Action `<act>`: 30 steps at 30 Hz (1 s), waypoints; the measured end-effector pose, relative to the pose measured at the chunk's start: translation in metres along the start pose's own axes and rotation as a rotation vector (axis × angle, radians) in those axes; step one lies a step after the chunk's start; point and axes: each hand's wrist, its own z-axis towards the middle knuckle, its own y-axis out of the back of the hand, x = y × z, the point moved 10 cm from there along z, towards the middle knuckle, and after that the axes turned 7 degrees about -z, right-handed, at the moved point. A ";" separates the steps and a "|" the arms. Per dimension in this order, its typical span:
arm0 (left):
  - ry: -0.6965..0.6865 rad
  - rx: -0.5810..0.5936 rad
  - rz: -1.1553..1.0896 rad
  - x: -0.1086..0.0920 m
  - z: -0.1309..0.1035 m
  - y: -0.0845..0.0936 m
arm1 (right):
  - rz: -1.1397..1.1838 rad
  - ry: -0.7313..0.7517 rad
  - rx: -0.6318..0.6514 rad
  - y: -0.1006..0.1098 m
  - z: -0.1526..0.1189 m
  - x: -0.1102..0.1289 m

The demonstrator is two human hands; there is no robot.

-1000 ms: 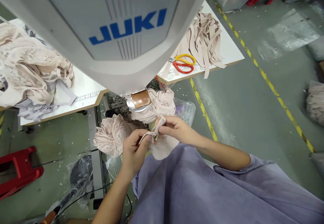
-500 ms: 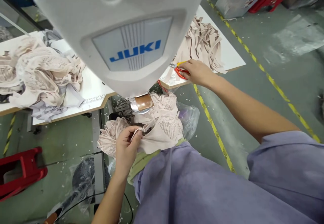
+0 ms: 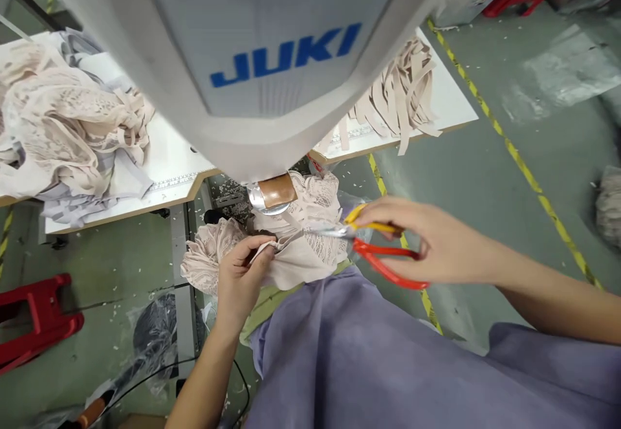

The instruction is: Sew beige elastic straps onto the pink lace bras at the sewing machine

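Note:
My left hand (image 3: pixel 245 274) pinches the edge of a beige lace bra (image 3: pixel 295 264), which lies over my lap under the sewing machine head (image 3: pixel 276 125). In my right hand (image 3: pixel 427 241) is a pair of scissors (image 3: pixel 383 248) with one yellow and one red handle. The blades point left, over the lace cup, and are blurred by motion. Whether they touch the cloth I cannot tell. More gathered beige lace (image 3: pixel 213 254) bunches to the left of the bra. A brown piece (image 3: pixel 278 191) covers part of the machine by the sewing point.
Beige lace garments (image 3: pixel 72 118) are heaped on the white table (image 3: pixel 174 164) at left. Beige fabric strips (image 3: pixel 402 92) lie on the right table part, some over its edge. A red stool (image 3: pixel 39 319) stands at lower left. Yellow-black tape (image 3: pixel 524 164) marks the floor.
My right hand has lifted the scissors off the right table part and brought them down beside the bra. My left hand keeps its pinch on the bra. The view has shifted slightly.

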 end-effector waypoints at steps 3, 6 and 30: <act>-0.011 0.031 0.011 -0.002 0.000 -0.006 | -0.036 0.117 0.044 -0.021 0.010 0.029; -0.016 0.054 0.023 -0.004 -0.001 -0.010 | -0.052 0.133 0.066 -0.031 0.023 0.032; 0.029 0.130 -0.036 0.009 0.003 -0.017 | 0.084 0.117 0.158 -0.036 0.027 0.025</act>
